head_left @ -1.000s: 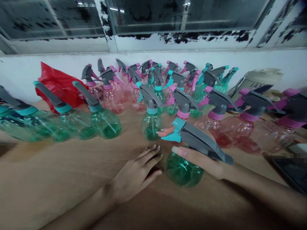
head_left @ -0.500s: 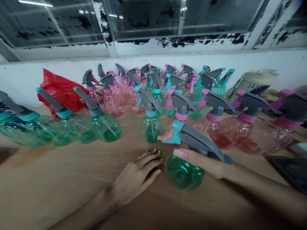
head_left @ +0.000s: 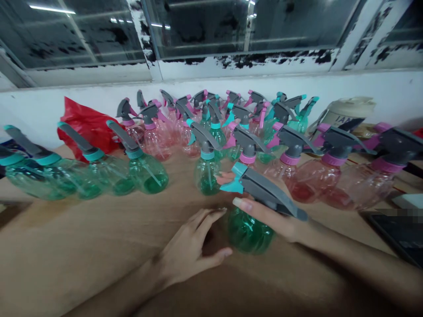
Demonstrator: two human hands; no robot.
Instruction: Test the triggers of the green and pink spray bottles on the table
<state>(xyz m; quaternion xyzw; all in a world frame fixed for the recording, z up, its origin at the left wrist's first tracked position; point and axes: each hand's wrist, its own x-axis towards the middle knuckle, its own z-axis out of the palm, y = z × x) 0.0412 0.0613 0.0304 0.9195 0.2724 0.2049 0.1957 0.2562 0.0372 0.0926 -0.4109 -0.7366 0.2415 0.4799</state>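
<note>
My right hand (head_left: 264, 213) grips a green spray bottle (head_left: 249, 233) by its grey trigger head (head_left: 267, 191), with the thumb under the teal nozzle. The bottle stands on the wooden table (head_left: 82, 246) in front of me. My left hand (head_left: 191, 251) rests on the table just left of the bottle's base, fingers spread and curved toward it, thumb near its side, holding nothing.
Many green and pink spray bottles (head_left: 205, 167) with grey trigger heads stand in rows toward the white wall. A red plastic bag (head_left: 87, 125) lies at the back left. A beige container (head_left: 343, 112) leans at the back right. A dark flat object (head_left: 399, 235) lies at the right edge.
My left hand has opened wider and its fingers have lifted and curved toward the bottle's base. The right hand keeps its grip; the bottle has shifted slightly left.
</note>
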